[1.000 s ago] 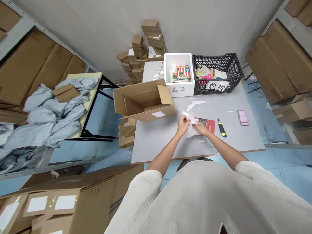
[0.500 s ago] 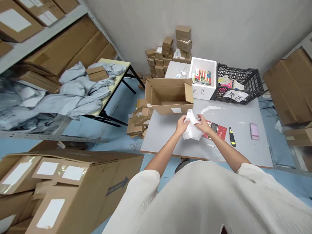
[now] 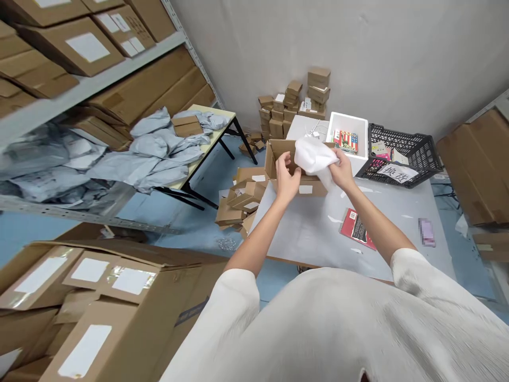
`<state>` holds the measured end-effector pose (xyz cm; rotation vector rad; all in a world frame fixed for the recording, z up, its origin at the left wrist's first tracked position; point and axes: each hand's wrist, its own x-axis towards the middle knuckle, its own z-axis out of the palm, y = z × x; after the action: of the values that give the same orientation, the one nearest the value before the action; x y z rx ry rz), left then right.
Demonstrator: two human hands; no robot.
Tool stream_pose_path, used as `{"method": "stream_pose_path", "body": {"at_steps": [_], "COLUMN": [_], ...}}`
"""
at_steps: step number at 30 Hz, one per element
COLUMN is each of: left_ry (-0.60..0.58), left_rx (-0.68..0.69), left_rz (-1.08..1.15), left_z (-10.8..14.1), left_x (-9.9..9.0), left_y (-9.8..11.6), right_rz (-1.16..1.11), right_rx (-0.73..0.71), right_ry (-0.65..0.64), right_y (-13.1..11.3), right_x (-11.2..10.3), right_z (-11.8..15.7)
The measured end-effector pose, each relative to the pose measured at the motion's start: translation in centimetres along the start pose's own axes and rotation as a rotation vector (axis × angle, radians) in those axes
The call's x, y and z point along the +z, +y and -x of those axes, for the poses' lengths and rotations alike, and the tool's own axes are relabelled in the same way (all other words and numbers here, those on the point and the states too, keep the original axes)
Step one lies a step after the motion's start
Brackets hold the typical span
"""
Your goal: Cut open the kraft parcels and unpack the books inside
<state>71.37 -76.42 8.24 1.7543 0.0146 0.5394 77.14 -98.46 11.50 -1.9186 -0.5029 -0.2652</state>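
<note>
A crumpled white sheet or bag (image 3: 312, 154) is held up in front of the open cardboard box (image 3: 314, 188). My right hand (image 3: 342, 168) grips its right side, fingers closed on it. My left hand (image 3: 287, 178) is just left of the white material, thumb and fingers apart, with nothing visible between them. On the grey table (image 3: 302, 231), a red book (image 3: 355, 225) lies partly under my right forearm.
A white foam box (image 3: 349, 130) and a black crate (image 3: 413, 154), both with books, stand at the back. A pink item (image 3: 427, 232) lies on the right. Left are a yellow table (image 3: 195, 165) with grey parcels and a large carton (image 3: 159, 313).
Both hands have risen away from the tabletop toward the box with the white material. The left hand has let go of it. The view has shifted, and the cutter is no longer visible.
</note>
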Motion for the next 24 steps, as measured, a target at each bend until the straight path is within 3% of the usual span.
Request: {"method": "stream_pose_path", "body": {"at_steps": [3,6,11,13,19,24], "left_ry": [0.021,0.002,-0.008,-0.001,-0.041,-0.152], "left_rx": [-0.036,-0.06,-0.086,-0.077,-0.03,-0.05], "left_rz": [-0.005,-0.02,-0.044,-0.051,-0.073,-0.038], "left_z": [-0.3,0.1,0.8,0.9,1.0,1.7], "left_x": [-0.7,-1.1,-1.4,-1.5,-0.8,1.9], "left_y": [-1.0,-2.1,-3.0,-3.1,-2.3,-1.2], "right_rz": [0.052,0.135,0.351,0.405,0.375,0.337], "right_rx": [-0.08,-0.103,-0.023,0.025,-0.017,-0.034], "right_ry": [0.016,-0.062,-0.383,-0.444,-0.342,-0.22], "right_y": [0.5,2.5,7.2,8.4,8.1,7.6], "right_x": [0.7,1.9,3.8,3.9,1.7,-2.4], "right_z": [-3.6,-5.4,-5.4,-4.8,-3.6,-1.5]}}
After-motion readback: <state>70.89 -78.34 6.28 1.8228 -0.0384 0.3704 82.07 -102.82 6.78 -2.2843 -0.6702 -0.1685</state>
